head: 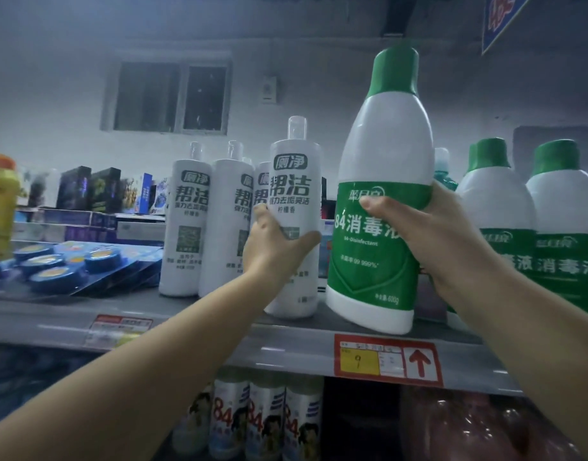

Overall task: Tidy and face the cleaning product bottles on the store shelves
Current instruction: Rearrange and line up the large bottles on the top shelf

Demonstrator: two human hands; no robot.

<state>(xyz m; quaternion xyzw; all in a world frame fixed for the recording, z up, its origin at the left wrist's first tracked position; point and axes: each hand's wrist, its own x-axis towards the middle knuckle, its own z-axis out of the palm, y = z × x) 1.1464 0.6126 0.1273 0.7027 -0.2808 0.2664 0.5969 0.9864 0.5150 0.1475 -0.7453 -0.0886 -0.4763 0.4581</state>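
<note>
The green-capped disinfectant bottle [382, 194] is gripped at mid-body by the right hand [429, 237], thumb across the green label and fingers wrapped behind. It is tilted, its base at the front edge of the shelf [286, 344]; whether the base touches the shelf cannot be told. It is judged fairly heavy if full, rigid plastic, smooth and likely slippery; the waist at the label top is judged the best hold, not the cap.

The white toilet-cleaner bottle [294, 227] is gripped low on its body by the left hand [276, 247], thumb on the front and fingers curled round the left side. It stands near the shelf front, just beside the disinfectant bottle. It is judged lighter, stiff and tall, so prone to tipping; a mid-body hold is judged steadier.

Counts: three green-capped bottles are plainly seen, the held one plus two shelved green-capped bottles [532, 234] at right, with part of another cap behind. Four white cleaner bottles are seen, the held one plus three white bottles behind [186, 221]; one is mostly hidden. Several blue round blocks [53, 261] lie in packs at left; an exact count cannot be given.
</note>
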